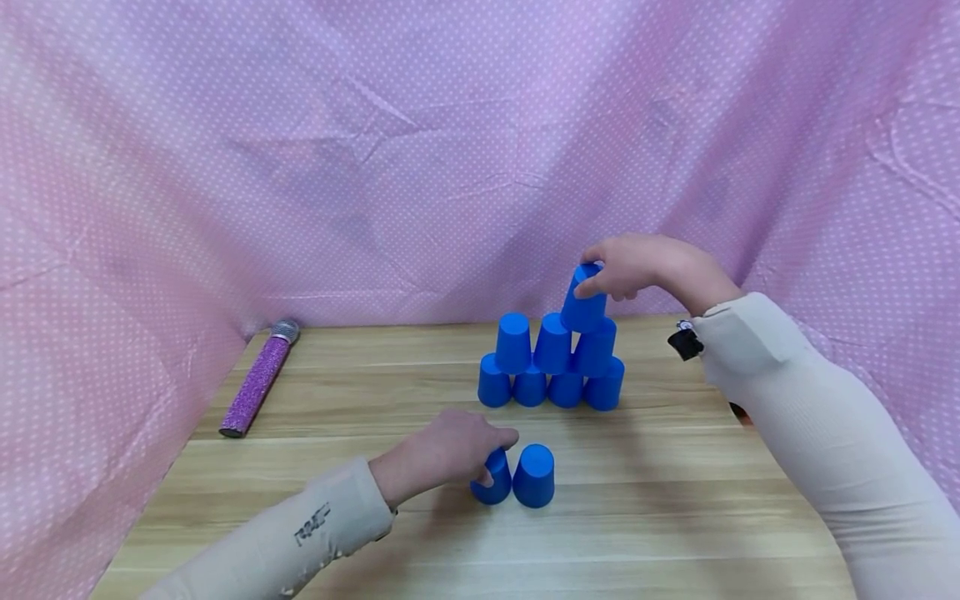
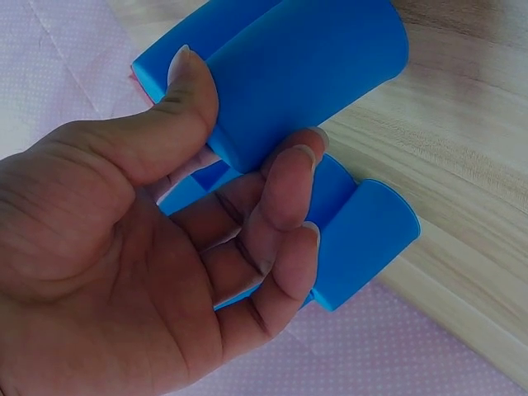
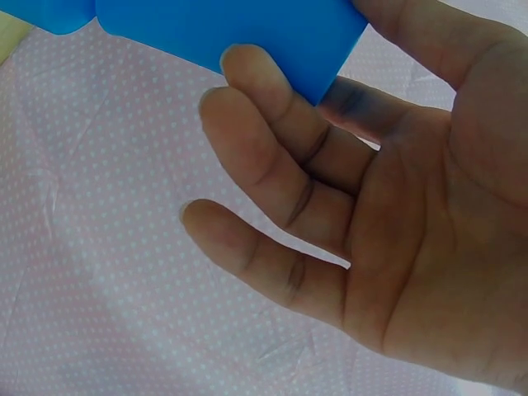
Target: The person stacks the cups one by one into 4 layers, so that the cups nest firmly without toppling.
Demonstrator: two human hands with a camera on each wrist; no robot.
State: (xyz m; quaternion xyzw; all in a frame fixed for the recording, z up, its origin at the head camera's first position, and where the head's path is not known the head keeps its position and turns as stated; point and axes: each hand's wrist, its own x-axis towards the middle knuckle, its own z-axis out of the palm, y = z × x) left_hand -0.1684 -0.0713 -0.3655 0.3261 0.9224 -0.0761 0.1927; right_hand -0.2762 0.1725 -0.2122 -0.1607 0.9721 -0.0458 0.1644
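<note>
Blue cups stand upside down in a pyramid, with three in the second row point(image 1: 513, 343) on a bottom row point(image 1: 530, 387) of several. On the right of that second row is another blue cup point(image 1: 582, 310), pinched near its top by my right hand point(image 1: 633, 265). The right wrist view shows this cup point(image 3: 223, 33) between thumb and fingers. Closer to me, my left hand point(image 1: 450, 446) grips an upside-down blue cup point(image 1: 494, 487) with thumb and fingers. One more blue cup point(image 1: 535, 477) stands right beside it.
A microphone point(image 1: 261, 379) with a glittery purple handle lies at the left of the wooden table point(image 1: 360, 375). Behind the table hangs a pink dotted cloth point(image 1: 420, 167). A dark object point(image 1: 738, 411) is mostly hidden by the right sleeve point(image 1: 817, 433).
</note>
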